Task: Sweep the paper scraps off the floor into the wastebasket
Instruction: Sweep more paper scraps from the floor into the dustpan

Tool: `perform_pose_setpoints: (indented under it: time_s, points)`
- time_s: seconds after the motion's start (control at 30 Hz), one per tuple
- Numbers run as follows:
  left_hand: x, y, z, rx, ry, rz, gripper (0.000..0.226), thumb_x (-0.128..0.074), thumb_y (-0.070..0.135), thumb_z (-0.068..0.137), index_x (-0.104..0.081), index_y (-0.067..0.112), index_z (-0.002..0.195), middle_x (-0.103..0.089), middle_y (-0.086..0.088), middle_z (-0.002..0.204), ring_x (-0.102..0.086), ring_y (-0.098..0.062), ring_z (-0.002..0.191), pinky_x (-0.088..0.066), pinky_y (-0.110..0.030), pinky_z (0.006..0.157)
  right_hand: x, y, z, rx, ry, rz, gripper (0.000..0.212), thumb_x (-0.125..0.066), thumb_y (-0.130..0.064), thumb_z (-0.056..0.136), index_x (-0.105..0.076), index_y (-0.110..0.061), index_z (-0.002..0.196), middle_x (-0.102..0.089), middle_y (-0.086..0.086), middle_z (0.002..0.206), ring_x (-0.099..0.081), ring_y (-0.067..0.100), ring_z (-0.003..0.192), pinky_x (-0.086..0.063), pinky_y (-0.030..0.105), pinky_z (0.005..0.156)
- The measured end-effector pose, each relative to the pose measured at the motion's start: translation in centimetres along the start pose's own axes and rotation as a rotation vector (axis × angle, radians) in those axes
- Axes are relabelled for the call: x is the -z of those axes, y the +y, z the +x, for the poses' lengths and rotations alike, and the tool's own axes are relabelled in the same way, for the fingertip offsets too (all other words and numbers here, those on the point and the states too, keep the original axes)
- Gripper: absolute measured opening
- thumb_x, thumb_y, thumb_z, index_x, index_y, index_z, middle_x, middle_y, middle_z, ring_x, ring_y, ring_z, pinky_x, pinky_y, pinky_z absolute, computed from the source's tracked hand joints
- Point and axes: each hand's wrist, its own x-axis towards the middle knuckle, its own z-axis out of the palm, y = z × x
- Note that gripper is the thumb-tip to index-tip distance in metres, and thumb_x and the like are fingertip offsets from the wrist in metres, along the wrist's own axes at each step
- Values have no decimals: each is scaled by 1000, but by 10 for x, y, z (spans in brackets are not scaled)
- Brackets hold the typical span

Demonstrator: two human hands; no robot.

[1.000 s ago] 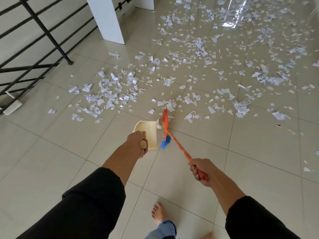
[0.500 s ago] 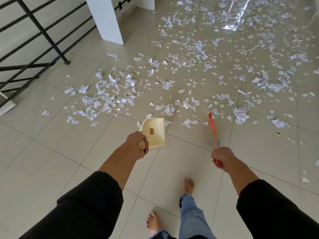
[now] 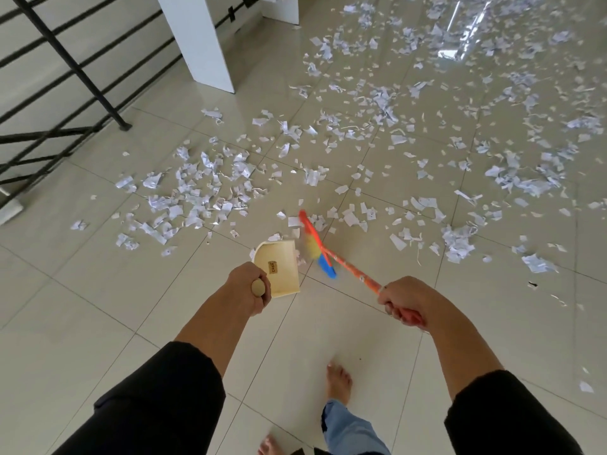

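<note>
- Your left hand (image 3: 249,290) grips the dustpan (image 3: 279,270); right hand (image 3: 402,302) grips the broom (image 3: 317,247).
- Risk: a fast stroke flicks scraps (image 3: 197,192) past the pan.

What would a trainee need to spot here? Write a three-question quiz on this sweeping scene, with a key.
1. True or false: the left hand grips the dustpan handle.
2. The broom handle is: A green, B orange, C black.
3. Fill in: the densest pile of paper scraps lies nearest the black ____.

Key: 1 true. 2 B; the right hand holds it. 3 railing.
</note>
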Motion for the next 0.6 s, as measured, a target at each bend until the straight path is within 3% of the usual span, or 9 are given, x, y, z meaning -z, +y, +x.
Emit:
perform_pose_setpoints:
  time_s: [0.07, 0.17, 0.23, 0.33, 0.43, 0.53, 0.6]
  points:
    - [-6, 6, -2, 5, 2, -11, 13, -48, -1, 93, -56, 6, 100, -50, -7, 67, -44, -7, 26, -41, -15, 31, 13, -10, 1, 11, 43, -64, 13, -54, -9, 87, -63, -3, 94, -55, 9, 66, -42, 14, 48, -33, 25, 47]
    - [-12, 17, -4, 10, 5, -47, 10, -48, -2, 93, -54, 6, 92, -48, -5, 61, -44, -8, 27, -39, -15, 30, 19, -30, 9, 57, 186, -187, 16, -47, -6, 91, -59, 3, 85, -52, 6, 45, -38, 14, 29, -33, 19, 39]
    - [-16, 23, -4, 9, 6, -64, 10, -48, -3, 92, -53, 5, 88, -48, -4, 54, -43, -9, 27, -38, -15, 30, 17, -46, 24, 98, 235, -224, 19, -43, -7, 95, -57, 5, 102, -56, 7, 52, -37, 11, 28, -34, 19, 38]
    - [-22, 30, -5, 0, 10, -90, 11, -47, -3, 92, -53, 5, 87, -47, -2, 48, -42, -9, 27, -38, -14, 31, 11, -66, 42, 91, 151, -220, 31, -43, -6, 98, -50, 0, 127, -55, 10, 68, -38, 9, 35, -38, 22, 40]
    - [-27, 38, -3, -7, 23, -100, 9, -48, -2, 92, -54, 5, 91, -47, -2, 51, -43, -9, 27, -38, -14, 30, 5, -77, 42, 49, 9, -253, 19, -45, 0, 95, -55, -4, 110, -47, 6, 59, -34, 7, 27, -34, 15, 36]
    - [-28, 45, -1, -3, 46, -132, 12, -50, -1, 92, -56, 6, 100, -49, -4, 54, -43, -9, 27, -39, -15, 30, 5, -82, 35, 45, -86, -289, 13, -47, -2, 93, -58, -4, 86, -47, 5, 57, -38, 8, 32, -34, 18, 38]
    - [-26, 49, 0, -7, 67, -156, 15, -50, -2, 91, -56, 7, 102, -49, -5, 61, -43, -10, 26, -40, -14, 31, 9, -80, 34, 59, -100, -278, 11, -50, -3, 90, -56, -4, 81, -50, 6, 59, -41, 10, 37, -33, 18, 39]
